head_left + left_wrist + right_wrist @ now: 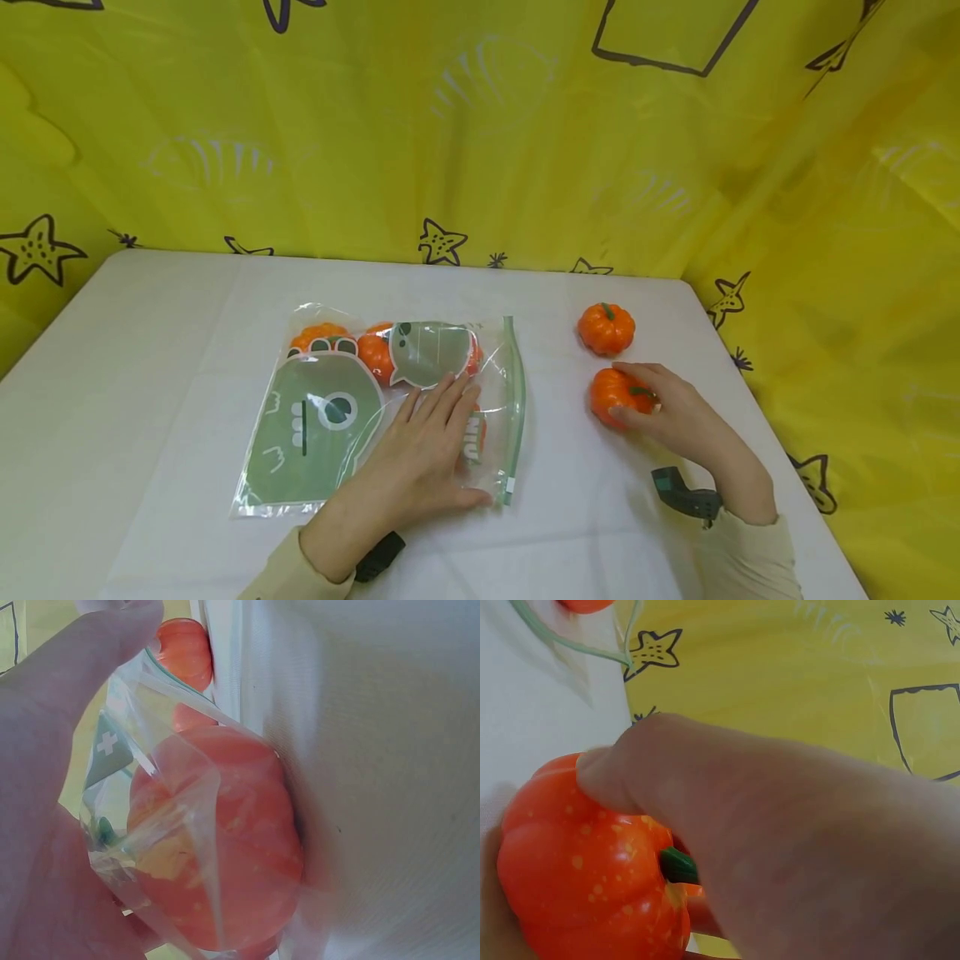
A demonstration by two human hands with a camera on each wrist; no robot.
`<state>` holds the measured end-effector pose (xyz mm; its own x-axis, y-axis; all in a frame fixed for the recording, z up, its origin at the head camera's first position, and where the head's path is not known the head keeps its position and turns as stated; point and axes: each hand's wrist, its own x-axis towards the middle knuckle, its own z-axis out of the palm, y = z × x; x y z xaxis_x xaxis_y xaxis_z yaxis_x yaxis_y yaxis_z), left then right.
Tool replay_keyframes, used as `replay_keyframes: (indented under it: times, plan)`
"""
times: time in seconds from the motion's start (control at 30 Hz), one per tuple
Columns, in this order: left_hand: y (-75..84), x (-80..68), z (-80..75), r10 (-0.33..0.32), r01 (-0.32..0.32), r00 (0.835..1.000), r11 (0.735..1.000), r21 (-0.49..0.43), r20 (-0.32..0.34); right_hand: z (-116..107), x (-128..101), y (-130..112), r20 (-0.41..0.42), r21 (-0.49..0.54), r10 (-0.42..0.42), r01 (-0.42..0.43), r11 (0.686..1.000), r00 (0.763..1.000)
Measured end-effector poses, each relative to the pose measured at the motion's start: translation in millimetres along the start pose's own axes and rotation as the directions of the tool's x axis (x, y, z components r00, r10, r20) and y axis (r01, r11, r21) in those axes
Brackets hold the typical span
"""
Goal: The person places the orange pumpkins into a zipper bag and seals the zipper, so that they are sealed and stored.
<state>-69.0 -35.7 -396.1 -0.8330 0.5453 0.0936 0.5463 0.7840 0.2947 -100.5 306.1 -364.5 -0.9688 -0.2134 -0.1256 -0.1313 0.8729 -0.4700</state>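
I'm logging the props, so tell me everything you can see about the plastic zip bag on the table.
The zip bag is clear, glossy plastic printed with a green cartoon figure and a speech bubble, with a green zip strip along its right edge. It lies flat on the white table and holds several orange pumpkins. The left hand rests on it with straight fingers.

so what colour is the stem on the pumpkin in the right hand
Dark green, on the orange pumpkin; the right wrist view shows it best.

Cream sleeves (750, 558), seemingly dark wrist straps (378, 557).
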Motion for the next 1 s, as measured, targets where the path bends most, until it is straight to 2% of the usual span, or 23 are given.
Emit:
replay_keyframes:
  times: [0.67, 1.0]
  plan:
    - [0.9, 0.5, -0.1, -0.006, 0.006, 1.000, 1.000, 0.005, -0.001, 6, 2, -10, -0.031, 0.019, -0.111, 0.111, 0.994, 0.993]
    - [1.3, 0.7, 1.1, -0.004, 0.004, 1.000, 1.000, 0.021, -0.022, 11, 4, -21, -0.003, 0.056, -0.130, 0.130, 0.990, 0.991]
